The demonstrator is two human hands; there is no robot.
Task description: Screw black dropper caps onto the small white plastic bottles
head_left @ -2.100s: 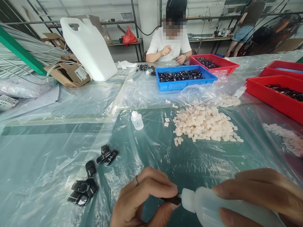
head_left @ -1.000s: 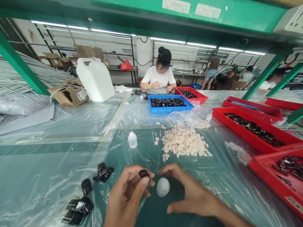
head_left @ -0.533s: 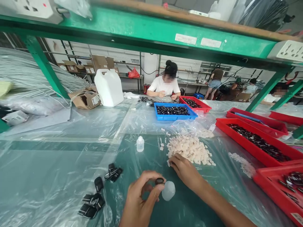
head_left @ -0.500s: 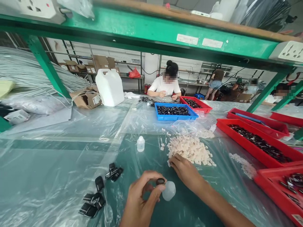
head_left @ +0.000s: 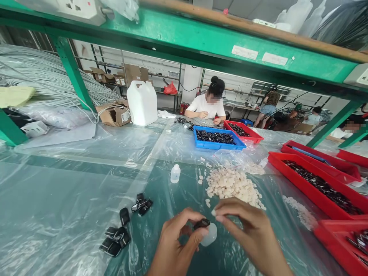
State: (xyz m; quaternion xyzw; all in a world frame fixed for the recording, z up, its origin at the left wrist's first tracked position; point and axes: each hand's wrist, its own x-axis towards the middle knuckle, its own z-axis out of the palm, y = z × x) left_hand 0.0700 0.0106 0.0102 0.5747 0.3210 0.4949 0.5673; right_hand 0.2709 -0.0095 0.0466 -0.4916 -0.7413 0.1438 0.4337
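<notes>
My left hand (head_left: 175, 245) pinches a small black plastic part (head_left: 201, 224) between thumb and forefinger. My right hand (head_left: 250, 232) is just to its right, holding a small whitish piece (head_left: 213, 212) at its fingertips close to the black part. A translucent squeeze bottle (head_left: 209, 234) lies on the plastic sheet beneath and between both hands. A heap of whitish pieces (head_left: 232, 184) lies just beyond my right hand.
Several black parts (head_left: 116, 237) lie at the left, more black parts (head_left: 142, 203) nearer the middle. A small white bottle (head_left: 175, 173) stands upright. Red trays (head_left: 310, 180) of black parts line the right; a blue tray (head_left: 218, 138) sits ahead, where a seated person (head_left: 207, 106) works. A white jug (head_left: 142, 102) stands at the back left.
My right hand put the squeeze bottle down, reached to the heap of whitish pieces and came back to the black part with one piece. The camera tilted up.
</notes>
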